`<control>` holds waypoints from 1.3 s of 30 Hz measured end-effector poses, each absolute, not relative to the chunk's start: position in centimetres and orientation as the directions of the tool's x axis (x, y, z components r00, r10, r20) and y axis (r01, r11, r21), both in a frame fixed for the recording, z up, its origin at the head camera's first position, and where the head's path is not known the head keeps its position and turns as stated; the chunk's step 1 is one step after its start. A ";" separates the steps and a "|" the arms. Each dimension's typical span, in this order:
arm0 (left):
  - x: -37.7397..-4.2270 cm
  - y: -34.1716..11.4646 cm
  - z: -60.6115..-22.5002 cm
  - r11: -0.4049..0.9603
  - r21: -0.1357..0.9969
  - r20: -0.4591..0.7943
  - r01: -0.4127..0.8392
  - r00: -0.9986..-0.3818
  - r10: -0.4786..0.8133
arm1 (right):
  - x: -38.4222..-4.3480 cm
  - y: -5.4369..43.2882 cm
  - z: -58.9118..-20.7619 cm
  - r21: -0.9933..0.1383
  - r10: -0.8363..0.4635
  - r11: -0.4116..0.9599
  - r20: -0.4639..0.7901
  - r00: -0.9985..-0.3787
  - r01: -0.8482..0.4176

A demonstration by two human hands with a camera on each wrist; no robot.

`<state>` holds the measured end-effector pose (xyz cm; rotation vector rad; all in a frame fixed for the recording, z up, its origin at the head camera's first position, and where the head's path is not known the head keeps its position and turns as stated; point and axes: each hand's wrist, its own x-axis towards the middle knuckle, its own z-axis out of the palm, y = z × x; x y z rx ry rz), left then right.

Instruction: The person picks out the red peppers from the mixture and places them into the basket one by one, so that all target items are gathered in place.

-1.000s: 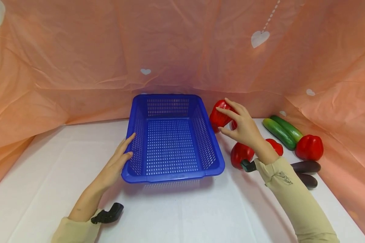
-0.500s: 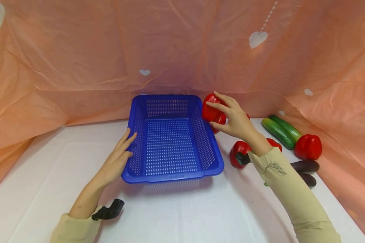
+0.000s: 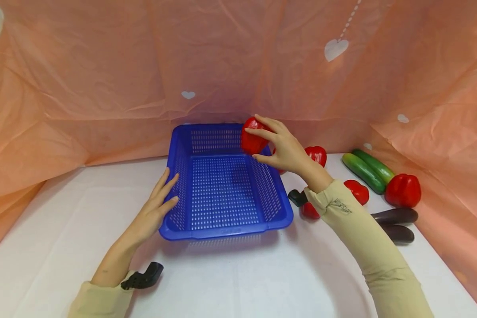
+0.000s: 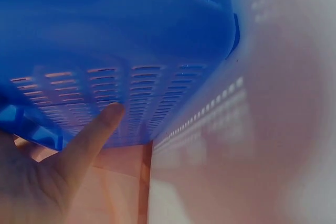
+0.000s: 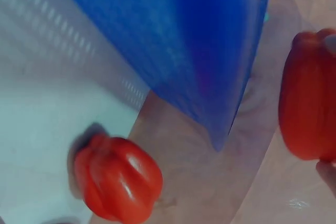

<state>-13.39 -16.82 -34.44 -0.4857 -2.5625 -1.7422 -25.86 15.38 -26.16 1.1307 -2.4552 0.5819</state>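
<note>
My right hand (image 3: 284,148) holds a red bell pepper (image 3: 250,137) between thumb and fingers, above the right rear rim of a blue plastic basket (image 3: 230,232). In the right wrist view the held bell pepper (image 5: 307,98) is partly cut off at the right edge. Over the basket's left side lie the straight fingers of my left hand (image 3: 149,216). The left wrist view shows its thumb (image 4: 94,135) beside the slotted outer wall. No items show inside the basket.
Right of the basket lie several red bell peppers (image 3: 357,191), some partly behind the right arm. Two green cucumbers (image 3: 363,172) and two dark eggplants (image 3: 397,215) are farther right. An orange curtain (image 3: 222,57) hangs behind the white table (image 3: 222,278).
My right hand has carried the red bell pepper leftward and up, from beside the basket to above its right rear rim. The left hand stays at the basket's left side.
</note>
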 end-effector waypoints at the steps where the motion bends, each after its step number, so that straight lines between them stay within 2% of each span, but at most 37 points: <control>1: -13.4 -16.8 -34.5 0.332 0.909 0.173 0.253 -0.952 0.251 | -26.0 15.2 -26.2 -0.204 -0.629 0.590 0.490 -0.603 -0.781; 6: -13.4 -16.8 -34.5 0.329 0.911 0.166 0.248 -0.952 0.257 | -26.5 14.8 -26.2 -0.174 -0.649 0.594 0.474 -0.595 -0.786; 16: -13.3 -16.9 -34.6 0.330 0.912 0.163 0.243 -0.954 0.252 | -27.3 14.1 -25.2 -0.181 -0.673 0.607 0.401 -0.622 -0.774; 23: -13.4 -16.8 -34.6 0.325 0.912 0.170 0.249 -0.953 0.252 | -27.7 12.6 -24.7 -0.177 -0.686 0.588 0.407 -0.603 -0.789; 35: -13.4 -16.2 -34.7 0.359 0.892 0.193 0.275 -0.950 0.247 | -28.3 10.8 -25.7 -0.191 -0.702 0.572 0.390 -0.596 -0.798; 39: -13.4 -16.1 -34.7 0.370 0.885 0.200 0.283 -0.948 0.246 | -28.5 10.2 -26.0 -0.207 -0.697 0.585 0.367 -0.616 -0.784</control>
